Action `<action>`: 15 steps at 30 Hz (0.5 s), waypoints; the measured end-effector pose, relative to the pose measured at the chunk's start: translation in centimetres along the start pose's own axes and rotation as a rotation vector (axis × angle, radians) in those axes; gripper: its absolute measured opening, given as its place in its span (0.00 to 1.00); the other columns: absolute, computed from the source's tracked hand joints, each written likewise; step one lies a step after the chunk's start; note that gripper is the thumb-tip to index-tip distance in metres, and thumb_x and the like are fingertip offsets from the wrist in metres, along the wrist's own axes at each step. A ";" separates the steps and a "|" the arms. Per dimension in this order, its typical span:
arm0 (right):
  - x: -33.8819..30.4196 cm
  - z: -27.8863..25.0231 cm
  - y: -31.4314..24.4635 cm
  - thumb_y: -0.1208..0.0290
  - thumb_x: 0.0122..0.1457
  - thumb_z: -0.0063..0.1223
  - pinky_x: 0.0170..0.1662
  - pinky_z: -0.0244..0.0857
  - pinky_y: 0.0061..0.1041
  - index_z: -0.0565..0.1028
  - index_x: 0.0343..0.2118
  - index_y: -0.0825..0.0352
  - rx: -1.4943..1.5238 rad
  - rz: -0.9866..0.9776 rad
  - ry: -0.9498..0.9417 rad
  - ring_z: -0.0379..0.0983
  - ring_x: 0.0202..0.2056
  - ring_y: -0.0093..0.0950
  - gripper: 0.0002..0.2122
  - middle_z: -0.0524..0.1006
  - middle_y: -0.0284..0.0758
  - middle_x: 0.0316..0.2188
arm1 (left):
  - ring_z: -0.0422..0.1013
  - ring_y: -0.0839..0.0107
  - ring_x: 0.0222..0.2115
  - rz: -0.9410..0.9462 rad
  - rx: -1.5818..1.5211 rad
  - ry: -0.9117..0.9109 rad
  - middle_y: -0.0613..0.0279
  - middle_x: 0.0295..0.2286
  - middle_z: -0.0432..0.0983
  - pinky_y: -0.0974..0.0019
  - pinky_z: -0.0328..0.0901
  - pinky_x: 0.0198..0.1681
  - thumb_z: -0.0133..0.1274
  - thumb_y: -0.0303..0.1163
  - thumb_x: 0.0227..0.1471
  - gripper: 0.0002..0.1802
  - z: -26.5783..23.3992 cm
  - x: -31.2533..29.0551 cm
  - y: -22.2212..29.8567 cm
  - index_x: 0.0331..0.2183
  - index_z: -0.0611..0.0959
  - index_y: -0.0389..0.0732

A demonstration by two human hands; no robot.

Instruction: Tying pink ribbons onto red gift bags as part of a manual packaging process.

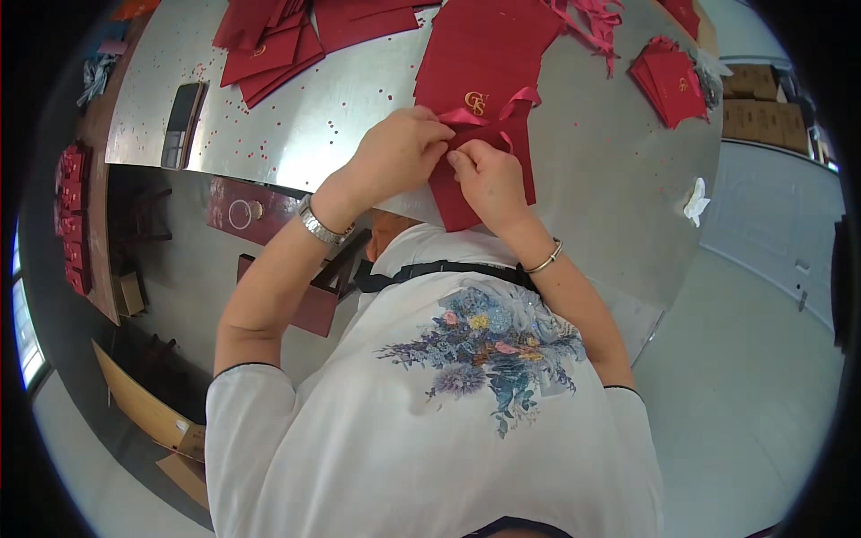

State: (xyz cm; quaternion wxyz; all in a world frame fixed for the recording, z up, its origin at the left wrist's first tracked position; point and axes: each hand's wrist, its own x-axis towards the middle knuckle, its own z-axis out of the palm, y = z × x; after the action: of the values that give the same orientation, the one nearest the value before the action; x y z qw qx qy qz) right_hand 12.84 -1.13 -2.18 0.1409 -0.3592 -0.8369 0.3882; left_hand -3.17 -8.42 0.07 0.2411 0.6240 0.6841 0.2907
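Note:
A row of overlapping flat red pouches with a gold emblem runs down the metal table to its near edge. On the nearest red pouch lies a pinkish-red ribbon, with a loop and a loose end standing up. My left hand, the wrist wearing a metal watch, pinches the ribbon at the left. Close beside it, my right hand has thumb and forefinger pressed together on the ribbon too. Between the fingertips, the exact crossing of the ribbon is hidden.
More red pouches are piled at the far left, and a smaller stack sits at the right. Loose ribbons lie at the back. A phone rests near the left edge; a crumpled white tissue lies at the right edge.

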 end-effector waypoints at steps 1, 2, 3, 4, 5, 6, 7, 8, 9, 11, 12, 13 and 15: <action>0.0 0.1 -0.1 0.65 0.55 0.53 0.32 0.69 0.38 0.77 0.26 0.66 0.051 0.008 0.024 0.75 0.26 0.43 0.09 0.77 0.44 0.22 | 0.71 0.56 0.37 0.052 0.079 0.079 0.54 0.34 0.74 0.61 0.67 0.39 0.53 0.22 0.45 0.10 0.0 0.0 0.5 0.34 0.82 0.37; -0.1 0.1 -0.1 0.65 0.55 0.53 0.32 0.69 0.38 0.77 0.26 0.66 0.052 0.004 0.029 0.75 0.26 0.43 0.09 0.77 0.44 0.22 | 0.71 0.56 0.37 0.056 0.084 0.081 0.54 0.34 0.74 0.61 0.67 0.39 0.53 0.22 0.45 0.10 0.1 0.0 0.8 0.34 0.82 0.37; -0.2 0.1 -0.2 0.65 0.55 0.53 0.32 0.69 0.38 0.77 0.26 0.66 0.074 0.025 0.029 0.75 0.25 0.43 0.10 0.77 0.44 0.22 | 0.70 0.55 0.37 0.062 0.135 0.097 0.54 0.34 0.74 0.61 0.67 0.40 0.52 0.21 0.44 0.10 0.1 0.0 1.0 0.33 0.82 0.37; -0.2 0.1 -0.2 0.65 0.55 0.54 0.31 0.69 0.38 0.77 0.26 0.67 0.098 0.048 0.031 0.75 0.25 0.43 0.10 0.77 0.44 0.22 | 0.70 0.55 0.38 0.069 0.187 0.111 0.54 0.34 0.74 0.60 0.67 0.41 0.52 0.21 0.43 0.09 0.2 -0.1 1.2 0.32 0.82 0.37; -0.3 0.2 -0.2 0.65 0.55 0.54 0.31 0.69 0.38 0.77 0.26 0.67 0.101 0.044 0.037 0.75 0.25 0.43 0.10 0.77 0.44 0.22 | 0.70 0.55 0.38 0.074 0.193 0.112 0.54 0.34 0.74 0.60 0.67 0.41 0.52 0.21 0.43 0.09 0.5 -0.2 1.4 0.32 0.82 0.37; -0.3 0.3 -0.2 0.64 0.55 0.54 0.31 0.68 0.38 0.77 0.26 0.67 0.144 0.067 0.028 0.74 0.25 0.43 0.10 0.77 0.44 0.22 | 0.70 0.55 0.38 0.006 0.103 0.111 0.54 0.33 0.74 0.59 0.66 0.41 0.51 0.20 0.43 0.09 1.0 -0.4 1.4 0.31 0.81 0.36; -0.4 0.5 -0.1 0.64 0.55 0.54 0.31 0.68 0.38 0.77 0.26 0.67 0.187 0.090 0.017 0.74 0.25 0.44 0.10 0.77 0.43 0.22 | 0.69 0.55 0.38 -0.063 0.013 0.108 0.53 0.32 0.73 0.59 0.66 0.42 0.51 0.19 0.43 0.09 1.4 -0.5 1.5 0.30 0.81 0.36; -0.5 0.7 0.0 0.64 0.55 0.54 0.31 0.68 0.38 0.77 0.26 0.67 0.190 0.089 0.023 0.74 0.25 0.44 0.10 0.77 0.43 0.22 | 0.69 0.55 0.38 -0.063 0.022 0.119 0.53 0.31 0.74 0.59 0.66 0.42 0.50 0.18 0.43 0.09 1.6 -0.5 1.4 0.30 0.81 0.36; -0.5 0.9 0.0 0.64 0.54 0.55 0.31 0.68 0.38 0.77 0.26 0.67 0.178 0.109 0.044 0.74 0.25 0.43 0.10 0.77 0.43 0.21 | 0.69 0.55 0.38 -0.058 0.025 0.118 0.53 0.31 0.74 0.59 0.66 0.42 0.50 0.18 0.43 0.09 1.7 -0.5 1.4 0.30 0.81 0.36; -0.5 0.9 0.1 0.64 0.54 0.55 0.31 0.68 0.38 0.78 0.26 0.67 0.166 0.126 0.075 0.75 0.25 0.43 0.10 0.77 0.43 0.21 | 0.70 0.55 0.36 -0.039 -0.032 0.100 0.53 0.30 0.73 0.60 0.65 0.43 0.49 0.18 0.42 0.09 1.4 -0.4 1.2 0.29 0.81 0.36; -0.5 0.8 0.3 0.64 0.54 0.55 0.31 0.68 0.37 0.78 0.26 0.67 0.163 0.110 0.067 0.75 0.25 0.43 0.10 0.77 0.43 0.21 | 0.70 0.55 0.36 -0.031 -0.028 0.100 0.53 0.30 0.73 0.60 0.65 0.43 0.49 0.18 0.42 0.09 1.1 -0.2 1.1 0.29 0.81 0.36; -0.6 0.8 0.3 0.64 0.54 0.54 0.31 0.68 0.37 0.78 0.26 0.66 0.161 0.092 0.056 0.75 0.26 0.43 0.10 0.77 0.43 0.22 | 0.71 0.55 0.35 -0.015 -0.083 0.072 0.53 0.30 0.74 0.61 0.66 0.42 0.49 0.19 0.42 0.09 0.9 -0.2 0.9 0.29 0.82 0.36; -0.6 0.5 0.2 0.64 0.54 0.55 0.31 0.68 0.37 0.78 0.26 0.66 0.175 0.088 0.051 0.75 0.26 0.42 0.10 0.77 0.42 0.22 | 0.71 0.55 0.34 0.008 -0.132 0.047 0.53 0.30 0.74 0.62 0.66 0.42 0.49 0.19 0.42 0.09 0.2 0.4 0.4 0.29 0.82 0.36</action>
State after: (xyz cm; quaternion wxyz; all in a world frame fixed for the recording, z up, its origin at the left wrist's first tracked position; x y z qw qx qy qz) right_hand 13.13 -1.77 -2.63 0.1755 -0.3917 -0.7795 0.4562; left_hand -2.79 -7.94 0.17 0.2647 0.6024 0.6664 0.3507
